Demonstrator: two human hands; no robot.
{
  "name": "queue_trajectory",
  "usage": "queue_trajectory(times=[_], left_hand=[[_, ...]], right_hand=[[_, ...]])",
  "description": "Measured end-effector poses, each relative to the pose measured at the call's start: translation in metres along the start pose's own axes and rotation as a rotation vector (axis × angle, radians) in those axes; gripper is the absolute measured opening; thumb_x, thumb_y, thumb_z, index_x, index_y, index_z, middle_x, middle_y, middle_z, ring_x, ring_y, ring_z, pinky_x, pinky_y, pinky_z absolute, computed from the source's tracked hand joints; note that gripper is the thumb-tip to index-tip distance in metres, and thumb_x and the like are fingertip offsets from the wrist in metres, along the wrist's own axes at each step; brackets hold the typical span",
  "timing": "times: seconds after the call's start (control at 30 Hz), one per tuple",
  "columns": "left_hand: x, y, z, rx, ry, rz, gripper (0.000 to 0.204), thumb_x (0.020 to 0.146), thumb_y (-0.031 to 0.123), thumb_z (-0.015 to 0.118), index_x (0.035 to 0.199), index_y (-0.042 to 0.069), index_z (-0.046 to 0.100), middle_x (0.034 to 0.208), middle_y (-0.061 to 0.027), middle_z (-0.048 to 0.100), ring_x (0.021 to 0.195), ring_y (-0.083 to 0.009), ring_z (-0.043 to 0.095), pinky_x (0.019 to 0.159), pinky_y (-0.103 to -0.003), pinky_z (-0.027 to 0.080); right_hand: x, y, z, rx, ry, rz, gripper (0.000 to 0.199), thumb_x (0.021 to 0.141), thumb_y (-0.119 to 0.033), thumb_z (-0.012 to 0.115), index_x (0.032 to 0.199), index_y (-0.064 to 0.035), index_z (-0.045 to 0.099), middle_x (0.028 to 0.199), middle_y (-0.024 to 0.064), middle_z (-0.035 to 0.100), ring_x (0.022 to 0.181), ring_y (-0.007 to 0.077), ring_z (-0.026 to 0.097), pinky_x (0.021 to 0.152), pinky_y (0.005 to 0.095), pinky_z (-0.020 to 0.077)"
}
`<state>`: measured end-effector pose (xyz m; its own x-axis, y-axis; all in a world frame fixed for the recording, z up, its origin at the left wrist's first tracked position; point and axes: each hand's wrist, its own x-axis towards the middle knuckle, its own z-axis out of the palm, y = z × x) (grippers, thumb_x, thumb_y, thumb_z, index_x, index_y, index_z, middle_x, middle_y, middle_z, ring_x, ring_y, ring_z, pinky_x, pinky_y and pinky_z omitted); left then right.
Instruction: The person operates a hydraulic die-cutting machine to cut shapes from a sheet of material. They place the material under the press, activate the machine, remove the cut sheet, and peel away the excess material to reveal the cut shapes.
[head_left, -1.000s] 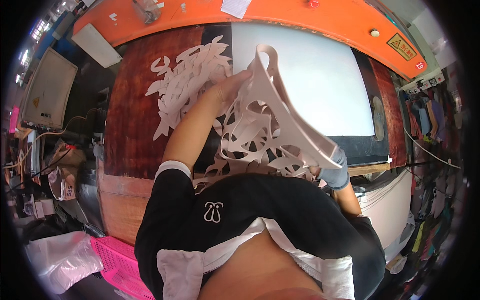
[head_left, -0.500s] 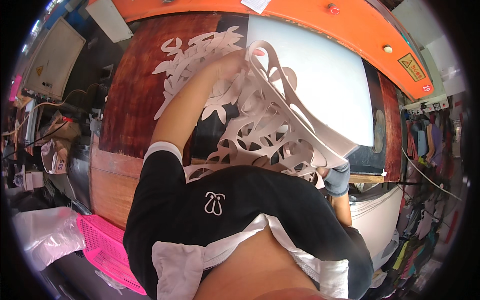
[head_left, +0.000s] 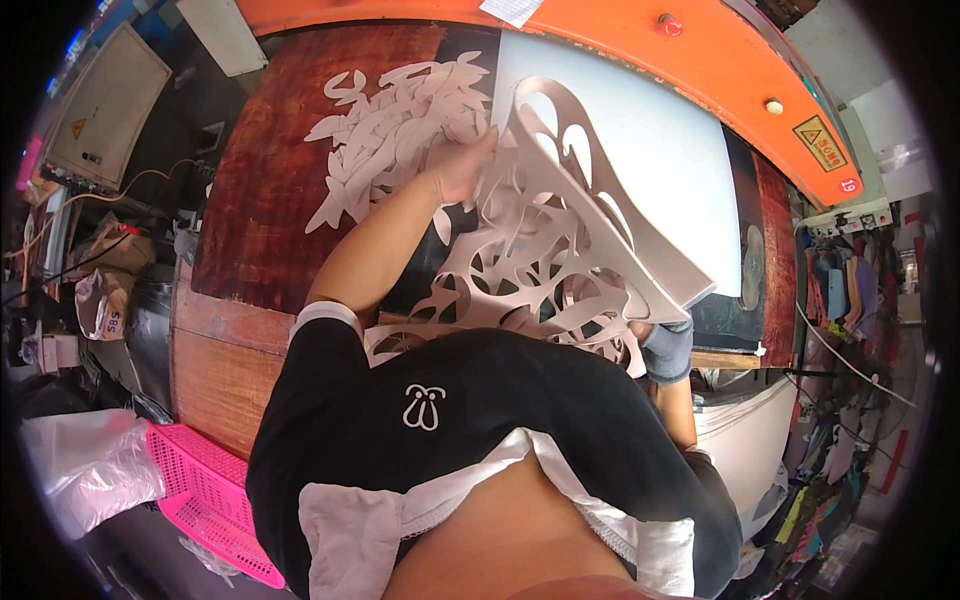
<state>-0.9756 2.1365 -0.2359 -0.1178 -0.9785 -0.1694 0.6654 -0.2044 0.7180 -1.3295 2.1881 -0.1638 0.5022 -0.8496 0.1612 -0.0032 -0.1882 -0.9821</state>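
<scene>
A pale pinkish-beige sheet (head_left: 600, 225), full of cut-out holes and folded over, rises in front of me and sags toward my chest. My right hand (head_left: 662, 345), in a grey glove, is closed on its near right corner; the sheet hides part of the fingers. My left hand (head_left: 465, 170) is bare, its fingers stretched out beside the sheet's left edge. It lies against the near right side of a heap of cut pieces (head_left: 395, 130), leaf-like and curved, of the same pale material. Whether it touches the sheet, I cannot tell.
An orange machine beam (head_left: 600, 45) with a red button (head_left: 670, 25) spans the far side. Below it lies a white board (head_left: 650, 150) on a reddish-brown table (head_left: 260, 190). A pink basket (head_left: 205, 490) stands at lower left, near a clear plastic bag (head_left: 95, 470). Coloured strips hang at right.
My left hand has drawn back toward me and left, out from behind the sheet's upper fold. The sheet has shifted slightly, with my right hand still on its corner.
</scene>
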Motion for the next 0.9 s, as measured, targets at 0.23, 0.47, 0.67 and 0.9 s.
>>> queue_trajectory(times=[0.23, 0.47, 0.67, 0.9], left_hand=[[0.006, -0.005, -0.018, 0.16, -0.189, 0.131, 0.046, 0.092, 0.02, 0.051, 0.134, 0.002, 0.042, 0.129, -0.008, 0.05, 0.116, -0.0177, 0.049, 0.098, -0.034, 0.041], [0.011, -0.008, -0.003, 0.367, -0.039, 0.191, 0.049, 0.086, 0.011, 0.055, 0.131, 0.0, 0.041, 0.114, -0.0116, 0.06, 0.104, -0.0226, 0.058, 0.09, -0.034, 0.045], [0.018, -0.012, 0.017, 1.31, 0.319, 0.544, 0.047, 0.082, 0.008, 0.054, 0.126, -0.003, 0.043, 0.1, -0.0207, 0.06, 0.094, -0.0302, 0.06, 0.083, -0.037, 0.045], [0.03, -0.011, -0.01, 0.446, 0.244, 0.454, 0.042, 0.078, 0.001, 0.055, 0.119, -0.002, 0.046, 0.105, -0.0133, 0.059, 0.092, -0.022, 0.057, 0.081, -0.038, 0.045]], right_hand=[[0.001, 0.0, -0.003, -0.04, -0.011, -0.023, 0.031, 0.068, -0.01, 0.078, 0.096, -0.0016, 0.068, 0.089, 0.0036, 0.068, 0.081, 0.0106, 0.062, 0.073, 0.0255, 0.0494], [0.002, 0.005, -0.007, -0.323, -0.022, -0.102, 0.031, 0.067, -0.01, 0.079, 0.095, -0.0006, 0.068, 0.088, 0.0038, 0.069, 0.08, 0.0101, 0.062, 0.072, 0.0254, 0.0493], [-0.001, 0.002, -0.008, -0.076, -0.036, 0.031, 0.029, 0.068, -0.009, 0.077, 0.094, -0.0003, 0.068, 0.086, 0.0035, 0.068, 0.078, 0.0085, 0.061, 0.072, 0.0243, 0.0485], [-0.008, -0.006, -0.003, -0.028, -0.035, 0.025, 0.03, 0.066, -0.004, 0.075, 0.095, 0.0003, 0.067, 0.085, 0.0038, 0.068, 0.078, 0.0092, 0.061, 0.071, 0.0247, 0.0487]])
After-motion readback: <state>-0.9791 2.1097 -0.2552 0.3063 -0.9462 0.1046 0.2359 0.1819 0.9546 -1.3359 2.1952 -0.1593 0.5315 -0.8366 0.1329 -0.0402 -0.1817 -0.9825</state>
